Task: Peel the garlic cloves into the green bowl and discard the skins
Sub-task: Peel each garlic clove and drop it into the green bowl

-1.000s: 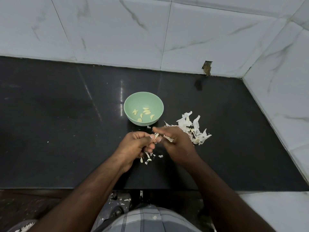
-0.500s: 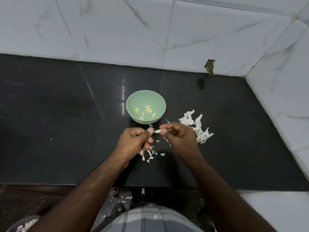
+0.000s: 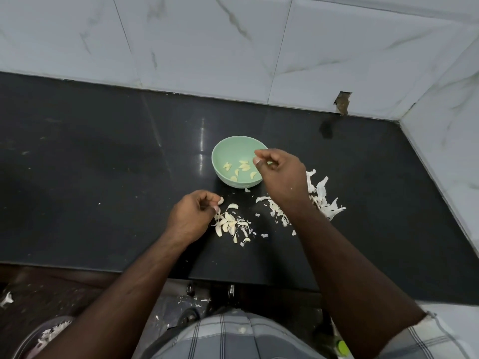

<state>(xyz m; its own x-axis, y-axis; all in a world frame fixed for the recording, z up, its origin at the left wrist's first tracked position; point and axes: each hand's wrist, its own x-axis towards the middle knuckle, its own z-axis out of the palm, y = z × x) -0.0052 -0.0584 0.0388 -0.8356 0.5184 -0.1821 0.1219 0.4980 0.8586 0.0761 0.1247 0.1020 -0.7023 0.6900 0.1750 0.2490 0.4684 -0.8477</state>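
The green bowl (image 3: 228, 149) stands on the black counter and holds several peeled garlic cloves (image 3: 242, 168). My right hand (image 3: 281, 174) hovers over the bowl's right rim. Its thumb and forefinger are slightly apart, and I see nothing between them. My left hand (image 3: 193, 216) is lower and to the left, just above the counter, pinching a small pale piece of garlic skin (image 3: 221, 201) at its fingertips. A heap of skins and slivers (image 3: 232, 225) lies beside the left hand. A larger heap of white skins (image 3: 325, 200) lies to the right, partly hidden by my right forearm.
The black counter (image 3: 103, 177) is backed by a white tiled wall, with another tiled wall (image 3: 445, 141) along the right. Its front edge runs near my body. A metal dish with scraps (image 3: 44, 335) sits below at the lower left. Stray skin bits lie on the floor.
My right hand has left my left hand and moved up over the bowl. The clove held between both hands is no longer in sight. My left hand stayed low with a skin piece.
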